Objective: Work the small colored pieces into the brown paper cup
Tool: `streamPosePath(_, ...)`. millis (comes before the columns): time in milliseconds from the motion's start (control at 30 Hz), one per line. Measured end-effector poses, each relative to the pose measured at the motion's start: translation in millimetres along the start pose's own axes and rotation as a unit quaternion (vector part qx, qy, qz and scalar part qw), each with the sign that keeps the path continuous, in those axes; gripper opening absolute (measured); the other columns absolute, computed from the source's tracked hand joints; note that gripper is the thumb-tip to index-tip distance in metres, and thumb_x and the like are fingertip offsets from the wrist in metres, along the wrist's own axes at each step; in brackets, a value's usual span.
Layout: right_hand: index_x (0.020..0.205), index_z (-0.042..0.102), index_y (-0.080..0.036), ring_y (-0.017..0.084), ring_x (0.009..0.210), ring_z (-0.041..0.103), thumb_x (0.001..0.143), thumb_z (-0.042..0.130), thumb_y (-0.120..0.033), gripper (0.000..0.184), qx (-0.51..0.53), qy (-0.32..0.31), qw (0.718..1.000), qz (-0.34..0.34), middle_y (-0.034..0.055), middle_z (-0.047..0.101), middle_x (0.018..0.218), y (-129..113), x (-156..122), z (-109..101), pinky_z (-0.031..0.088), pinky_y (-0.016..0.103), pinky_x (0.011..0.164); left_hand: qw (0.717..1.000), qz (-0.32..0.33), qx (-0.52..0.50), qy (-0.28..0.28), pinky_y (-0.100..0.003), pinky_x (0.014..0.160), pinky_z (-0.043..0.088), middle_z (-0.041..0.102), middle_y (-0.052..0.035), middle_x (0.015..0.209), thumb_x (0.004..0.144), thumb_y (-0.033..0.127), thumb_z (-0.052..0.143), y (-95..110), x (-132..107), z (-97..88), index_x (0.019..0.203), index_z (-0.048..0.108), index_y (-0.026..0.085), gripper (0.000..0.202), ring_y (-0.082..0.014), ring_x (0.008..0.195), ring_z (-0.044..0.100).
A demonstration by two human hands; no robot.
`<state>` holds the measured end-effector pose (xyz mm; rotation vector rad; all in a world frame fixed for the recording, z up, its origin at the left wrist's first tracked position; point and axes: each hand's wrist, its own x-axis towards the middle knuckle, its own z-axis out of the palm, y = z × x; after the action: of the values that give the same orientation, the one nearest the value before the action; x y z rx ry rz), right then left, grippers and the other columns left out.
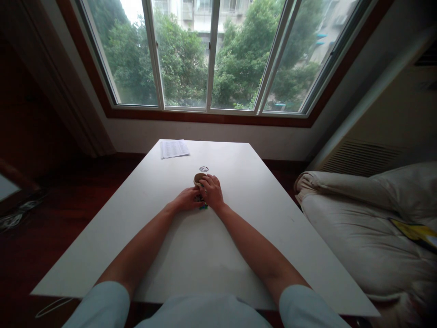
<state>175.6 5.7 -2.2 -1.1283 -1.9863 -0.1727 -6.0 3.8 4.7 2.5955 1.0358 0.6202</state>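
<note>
Tub [197,178] near mid table [153,187], at R hand [212,190] fingertips, up-left of palm. R hand nearer, clamped on tub's R side. Round, no clear long axis. L hand [187,199] below, by green bits [204,207]; grip hidden, can't tell. Disc [204,169] just beyond tub.

A small round object [197,178] shows a tan face turned upward and a paler rim, its near right part covered; whether it is hollow cannot be told. Just on its near side, small pieces [204,207], dark, green and blue, sit bunched together, partly hidden.
</note>
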Motion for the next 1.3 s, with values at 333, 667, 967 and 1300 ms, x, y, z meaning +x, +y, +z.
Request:
streamPosePath(333, 0.117, 0.071, -0.022, 0.026, 0.138, 0.046, 0.099, 0.051, -0.025, 0.027, 0.029, 0.018, 0.999, -0.005, 0.0071, 0.066, 0.133, -2, 2, -6, 0.031, 0.048, 0.122, 1.0, -0.005, 0.02, -0.017, -0.036, 0.096, 0.05, 0.069, -0.0091, 0.123, 0.082, 0.046, 0.073, 1, 1, 1.7, 0.118, 0.072, 0.026, 0.042, -0.0266, 0.108, 0.065)
streamPosePath(667, 0.104, 0.071, -0.022, 0.025, 0.114, 0.058, 0.1, 0.044, -0.027, 0.027, 0.081, 0.108, 0.986, 0.1, 0.0098, 0.07, 0.112, 13, 3, -7, 0.045, 0.045, 0.106, 0.999, -0.025, 0.016, 0.011, -0.032, 0.085, 0.052, 0.072, -0.0073, 0.111, 0.089, 0.039, 0.067, -2, 2, 8.8, 0.109, 0.075, 0.025, 0.026, -0.02, 0.091, 0.067)
streamPosePath(967, 0.101, 0.068, -0.019, 0.024, 0.1, 0.059, 0.098, 0.043, -0.032, 0.027, 0.123, 0.184, 0.953, 0.206, 0.0103, 0.067, 0.103, 44, 0, 4, 0.049, 0.042, 0.094, 0.997, -0.063, 0.037, 0.004, -0.033, 0.09, 0.053, 0.073, -0.0065, 0.118, 0.088, 0.039, 0.067, 3, 4, 13.2, 0.114, 0.077, 0.027, 0.029, -0.0224, 0.101, 0.068)
streamPosePath(1300, 0.096, 0.067, -0.019, 0.021, 0.085, 0.062, 0.094, 0.048, -0.035, 0.025, 0.154, 0.143, 0.944, 0.253, 0.0078, 0.068, 0.094, 56, -4, 24, 0.053, 0.034, 0.077, 0.994, -0.07, 0.085, -0.003, -0.03, 0.082, 0.051, 0.073, -0.0054, 0.114, 0.088, 0.035, 0.064, 12, 5, 10.1, 0.109, 0.076, 0.028, 0.025, -0.0226, 0.096, 0.068)
